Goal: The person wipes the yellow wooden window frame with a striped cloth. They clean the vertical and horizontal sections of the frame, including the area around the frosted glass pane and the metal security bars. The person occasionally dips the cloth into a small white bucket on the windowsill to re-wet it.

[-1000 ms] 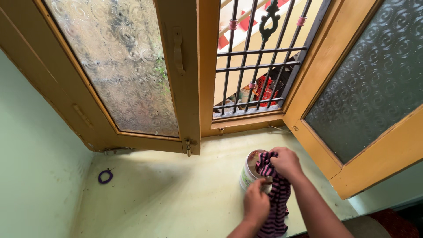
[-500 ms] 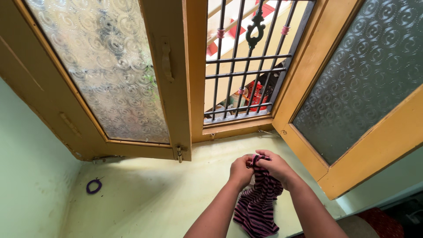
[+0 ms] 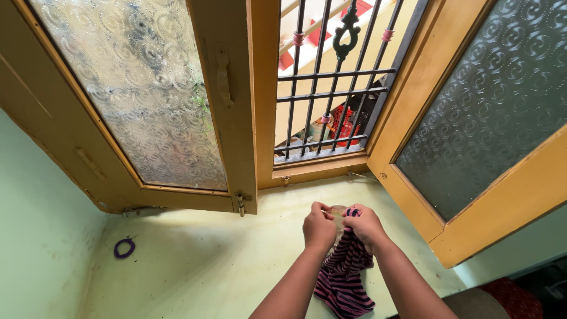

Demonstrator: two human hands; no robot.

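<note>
A wooden window [image 3: 260,100] with yellow-brown frames fills the upper view, its left shutter [image 3: 142,88] glazed in pale patterned frosted glass and its right shutter [image 3: 490,100] in darker swirled glass, both swung inward; between them a black iron grille [image 3: 336,77] with a small ornament at the top bars the opening. Below runs a pale green sill [image 3: 195,266], smooth and faintly marked, meeting a light green wall [image 3: 35,236] on the left. Over the sill's near right part, two bare forearms rise from the bottom edge, and a striped cloth [image 3: 345,274], banded in dark purple and pink, hangs from the hands in a bunched, crumpled fold, its lower end lying on the sill. The left hand [image 3: 319,227] is closed, fingers curled tight at the cloth's top edge; the right hand [image 3: 366,225] grips the gathered fabric just beside it, knuckles up. Between the two hands a small pale rounded object [image 3: 338,215] shows, too hidden to identify. Well apart, near the sill's left end, lies a small purple ring-shaped band [image 3: 124,248].
</note>
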